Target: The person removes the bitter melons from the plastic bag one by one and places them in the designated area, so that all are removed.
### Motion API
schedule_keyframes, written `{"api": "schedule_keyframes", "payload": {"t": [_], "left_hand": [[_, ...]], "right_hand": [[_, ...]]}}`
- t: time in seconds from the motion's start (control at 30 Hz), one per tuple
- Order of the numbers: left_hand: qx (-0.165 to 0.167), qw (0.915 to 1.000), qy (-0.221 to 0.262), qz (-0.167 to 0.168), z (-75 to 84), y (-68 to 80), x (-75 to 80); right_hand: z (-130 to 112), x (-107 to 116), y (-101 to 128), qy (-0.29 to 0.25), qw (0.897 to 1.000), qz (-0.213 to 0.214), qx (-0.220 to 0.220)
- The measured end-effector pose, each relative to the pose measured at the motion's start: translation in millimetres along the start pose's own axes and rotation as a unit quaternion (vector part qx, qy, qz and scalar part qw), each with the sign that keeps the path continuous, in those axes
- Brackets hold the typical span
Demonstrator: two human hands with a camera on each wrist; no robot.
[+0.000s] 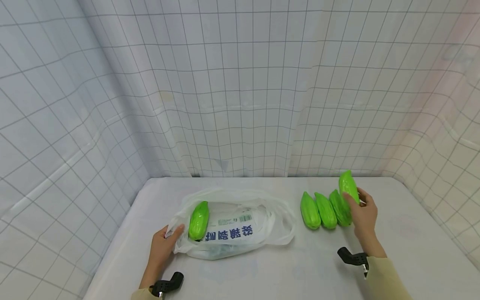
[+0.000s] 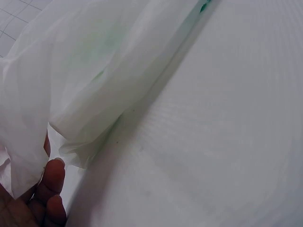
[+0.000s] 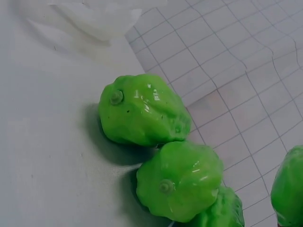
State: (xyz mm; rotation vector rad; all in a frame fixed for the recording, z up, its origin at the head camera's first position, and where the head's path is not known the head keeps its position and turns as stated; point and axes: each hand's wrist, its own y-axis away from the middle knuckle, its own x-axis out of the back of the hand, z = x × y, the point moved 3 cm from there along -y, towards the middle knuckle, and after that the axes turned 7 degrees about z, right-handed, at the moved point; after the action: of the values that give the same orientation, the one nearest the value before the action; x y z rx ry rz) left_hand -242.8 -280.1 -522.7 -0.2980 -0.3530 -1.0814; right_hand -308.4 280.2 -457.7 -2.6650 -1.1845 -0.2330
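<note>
A thin white plastic bag with blue print is lying slack on the white worktop, and its near-left edge is being pinched by the left hand, thumb on top, apparently so that the mouth is being held open and the limp film kept from sliding. In the left wrist view only a fingertip against the translucent, creased film is being shown. Inside the bag, towards its left side, one glossy green gourd is resting, ribbed and tapered at the far end. To the right of the bag, three more gourds are lying side by side in a close row, touching one another, lengthwise from near to far. A fourth gourd is being gripped by the right hand, fingers curled round its near end, and is being held tilted above the right end of the row. In the right wrist view the waxy, lobed ends of two row gourds are being seen, each with a small stem scar. The space is being enclosed by gridded white cloth.
</note>
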Motion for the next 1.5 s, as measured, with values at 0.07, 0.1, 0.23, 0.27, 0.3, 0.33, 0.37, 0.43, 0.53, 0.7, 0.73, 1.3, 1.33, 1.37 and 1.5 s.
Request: {"api": "schedule_keyframes", "payload": {"t": [0.07, 0.1, 0.23, 0.27, 0.3, 0.33, 0.37, 0.43, 0.53, 0.7, 0.73, 1.3, 1.33, 1.37, 1.5], "left_hand": [[0.003, 1.0000, -0.002, 0.000, 0.3, -0.2, 0.0], [0.004, 1.0000, -0.002, 0.001, 0.4, -0.4, 0.1], [0.004, 1.0000, -0.001, 0.000, 1.4, -0.5, 0.2], [0.004, 1.0000, -0.001, -0.001, 1.6, -0.4, 0.1], [0.004, 1.0000, -0.001, -0.002, 1.7, -0.4, 0.0], [0.004, 1.0000, -0.002, -0.002, 1.7, -0.4, -0.1], [0.003, 1.0000, -0.002, -0.003, 1.6, -0.4, -0.2], [0.003, 1.0000, -0.004, -0.003, 1.4, -0.3, -0.3], [0.001, 1.0000, -0.002, -0.002, 0.8, 0.1, -0.3], [0.000, 1.0000, -0.004, -0.002, 0.2, 0.8, -0.3], [0.000, 1.0000, -0.005, -0.002, 0.3, 0.7, -0.3], [-0.016, 0.9999, 0.003, 0.004, 0.0, 0.9, 0.7], [-0.017, 0.9998, 0.003, 0.005, 0.1, 0.9, 0.7], [-0.017, 0.9998, 0.003, 0.007, 0.5, 1.1, 0.8], [-0.017, 0.9998, 0.001, 0.006, 2.0, 1.1, 1.0]], "right_hand": [[1.9, 2.0, -1.7, 0.007, 1.000, 0.002, 0.003], [3.0, 3.0, -2.8, 0.011, 1.000, 0.004, 0.005], [8.5, 7.4, -6.4, 0.019, 1.000, 0.009, 0.000], [10.0, 8.6, -6.8, 0.021, 1.000, 0.009, -0.003], [11.4, 9.7, -7.2, 0.025, 1.000, 0.007, -0.006], [12.9, 10.7, -7.5, 0.028, 1.000, 0.006, -0.009], [14.3, 11.6, -7.7, 0.034, 0.999, 0.004, -0.011], [16.8, 12.5, -8.2, 0.041, 0.999, 0.000, -0.014], [20.3, 13.2, -9.1, 0.055, 0.998, -0.006, -0.017], [24.5, 13.8, -10.4, 0.067, 0.997, -0.012, -0.022], [25.0, 13.8, -10.8, 0.068, 0.997, -0.014, -0.020], [42.4, 11.8, -17.8, 0.115, 0.993, -0.020, 0.002], [43.2, 11.5, -18.4, 0.119, 0.993, -0.020, 0.002], [43.9, 11.2, -18.7, 0.125, 0.992, -0.021, 0.001], [47.2, 10.0, -19.5, 0.143, 0.989, -0.027, -0.001]]}}
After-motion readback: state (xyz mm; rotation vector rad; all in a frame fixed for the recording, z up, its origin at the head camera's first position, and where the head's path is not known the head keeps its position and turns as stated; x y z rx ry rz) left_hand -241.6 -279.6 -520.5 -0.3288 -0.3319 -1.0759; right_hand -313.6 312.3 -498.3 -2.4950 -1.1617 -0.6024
